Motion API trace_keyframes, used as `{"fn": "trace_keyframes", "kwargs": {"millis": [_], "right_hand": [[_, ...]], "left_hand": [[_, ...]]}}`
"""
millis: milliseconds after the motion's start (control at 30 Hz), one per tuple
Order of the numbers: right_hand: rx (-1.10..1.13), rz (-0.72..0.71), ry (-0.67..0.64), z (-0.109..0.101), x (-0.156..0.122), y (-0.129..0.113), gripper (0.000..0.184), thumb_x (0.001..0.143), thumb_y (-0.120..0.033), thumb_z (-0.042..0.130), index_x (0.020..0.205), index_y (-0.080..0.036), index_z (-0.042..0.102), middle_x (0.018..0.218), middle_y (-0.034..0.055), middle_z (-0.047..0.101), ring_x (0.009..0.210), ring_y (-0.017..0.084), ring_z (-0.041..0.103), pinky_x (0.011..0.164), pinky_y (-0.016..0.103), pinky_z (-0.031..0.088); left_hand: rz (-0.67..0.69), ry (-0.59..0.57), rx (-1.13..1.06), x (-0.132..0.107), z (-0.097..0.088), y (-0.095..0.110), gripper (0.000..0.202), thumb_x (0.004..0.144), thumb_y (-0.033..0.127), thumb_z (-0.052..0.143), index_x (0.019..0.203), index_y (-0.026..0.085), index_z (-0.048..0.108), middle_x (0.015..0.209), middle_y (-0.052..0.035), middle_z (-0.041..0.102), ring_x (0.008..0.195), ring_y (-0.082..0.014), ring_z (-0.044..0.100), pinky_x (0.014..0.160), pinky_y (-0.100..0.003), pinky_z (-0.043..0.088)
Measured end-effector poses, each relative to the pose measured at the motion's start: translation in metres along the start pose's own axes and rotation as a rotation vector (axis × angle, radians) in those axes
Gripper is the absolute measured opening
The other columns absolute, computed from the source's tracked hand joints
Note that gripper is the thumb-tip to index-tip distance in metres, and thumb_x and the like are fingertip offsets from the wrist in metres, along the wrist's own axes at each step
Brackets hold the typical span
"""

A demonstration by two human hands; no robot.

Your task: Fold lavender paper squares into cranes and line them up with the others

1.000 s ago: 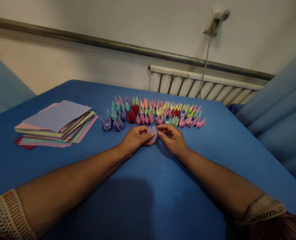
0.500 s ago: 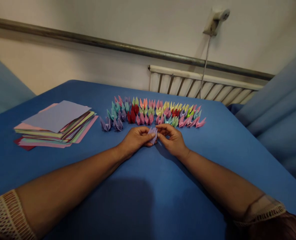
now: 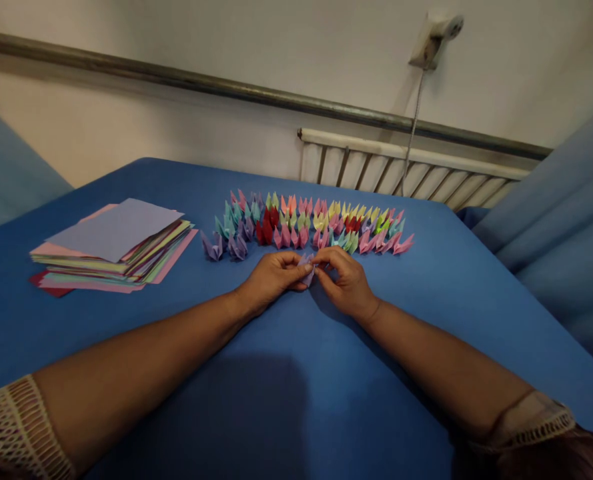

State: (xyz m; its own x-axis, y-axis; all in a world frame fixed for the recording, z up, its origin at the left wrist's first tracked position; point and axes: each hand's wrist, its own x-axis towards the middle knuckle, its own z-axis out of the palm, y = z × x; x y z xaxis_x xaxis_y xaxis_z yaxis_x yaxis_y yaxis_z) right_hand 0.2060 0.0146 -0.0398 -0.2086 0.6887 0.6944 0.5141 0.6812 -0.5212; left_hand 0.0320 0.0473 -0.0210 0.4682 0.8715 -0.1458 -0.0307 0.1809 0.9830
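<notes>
A small folded piece of purple paper [image 3: 307, 276] is held up between my two hands, just above the blue cloth [image 3: 216, 400]. My left hand [image 3: 276, 277] pinches its left side between thumb and fingers. From the other side, the thumb and index finger of my right hand [image 3: 345, 280] close on its right edge. Fingers cover part of the paper, so its full shape is hidden. Beyond my hands stand several rows of folded paper cranes [image 3: 290, 237] in pink, purple, teal, red, yellow and green.
To the left lies an uneven stack of coloured paper sheets [image 3: 111, 233], a pale purple one on top. Behind the table are a wall with a metal pipe [image 3: 236, 89], a radiator [image 3: 376, 167] and a socket with a hanging cord [image 3: 429, 43]. A blue curtain [image 3: 561, 220] hangs at the right.
My right thumb and index finger have drawn closer together on the paper's right edge. My left hand keeps its grip, and the cranes and stack stay in place.
</notes>
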Motion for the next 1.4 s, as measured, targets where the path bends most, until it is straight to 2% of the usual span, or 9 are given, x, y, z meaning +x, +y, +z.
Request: {"fn": "trace_keyframes", "kwargs": {"millis": [367,567,833,1067,1233,1400], "right_hand": [[0.053,0.052,0.032,0.004,-0.002,0.003,0.027,0.086,-0.01,0.053,0.109,-0.022,0.057,0.087,0.0027,0.06,0.077,0.016,0.06,0.074,0.031,0.051],[0.046,0.045,0.012,0.003,-0.002,0.001,0.025,0.086,-0.012,0.054,0.109,-0.022,0.058,0.087,0.0025,0.06,0.079,0.016,0.06,0.075,0.031,0.051],[-0.036,0.055,0.026,0.002,-0.001,-0.002,0.016,0.084,-0.012,0.053,0.096,-0.022,0.055,0.087,0.0027,0.057,0.076,0.016,0.058,0.071,0.031,0.051],[-0.077,0.017,-0.014,-0.001,-0.001,-0.005,0.019,0.083,-0.01,0.051,0.098,-0.02,0.056,0.092,0.0057,0.059,0.082,0.018,0.059,0.076,0.032,0.05],[-0.12,0.025,-0.007,-0.001,-0.001,-0.006,0.016,0.083,-0.011,0.051,0.095,-0.021,0.056,0.089,0.0057,0.059,0.085,0.02,0.058,0.077,0.034,0.049],[-0.204,0.025,-0.055,-0.003,-0.001,-0.008,0.018,0.084,-0.012,0.052,0.1,-0.022,0.056,0.093,0.0063,0.061,0.089,0.022,0.059,0.079,0.037,0.048]], "left_hand": [[-0.019,-0.016,0.016,-0.001,-0.001,0.003,0.035,0.066,0.045,0.079,0.07,0.013,0.065,0.068,0.0023,0.058,0.064,-0.0075,0.055,0.063,-0.02,0.052],[-0.021,-0.049,0.017,-0.001,-0.002,0.003,0.032,0.069,0.044,0.078,0.07,0.014,0.065,0.068,0.0028,0.057,0.064,-0.0069,0.053,0.063,-0.02,0.051],[-0.02,-0.058,0.024,-0.002,-0.001,0.003,0.031,0.067,0.04,0.08,0.074,0.014,0.065,0.069,0.003,0.058,0.065,-0.008,0.055,0.066,-0.023,0.052],[-0.023,-0.058,0.025,-0.001,0.001,0.003,0.03,0.065,0.037,0.082,0.07,0.014,0.064,0.065,0.004,0.057,0.063,-0.0069,0.055,0.064,-0.02,0.05],[-0.026,-0.038,0.032,-0.001,0.001,0.002,0.03,0.065,0.036,0.082,0.07,0.013,0.064,0.064,0.0035,0.058,0.062,-0.0074,0.055,0.063,-0.02,0.05],[-0.007,-0.033,0.045,-0.001,0.001,0.0,0.027,0.067,0.034,0.079,0.069,0.013,0.063,0.063,0.0035,0.058,0.061,-0.0072,0.055,0.064,-0.021,0.049]]}}
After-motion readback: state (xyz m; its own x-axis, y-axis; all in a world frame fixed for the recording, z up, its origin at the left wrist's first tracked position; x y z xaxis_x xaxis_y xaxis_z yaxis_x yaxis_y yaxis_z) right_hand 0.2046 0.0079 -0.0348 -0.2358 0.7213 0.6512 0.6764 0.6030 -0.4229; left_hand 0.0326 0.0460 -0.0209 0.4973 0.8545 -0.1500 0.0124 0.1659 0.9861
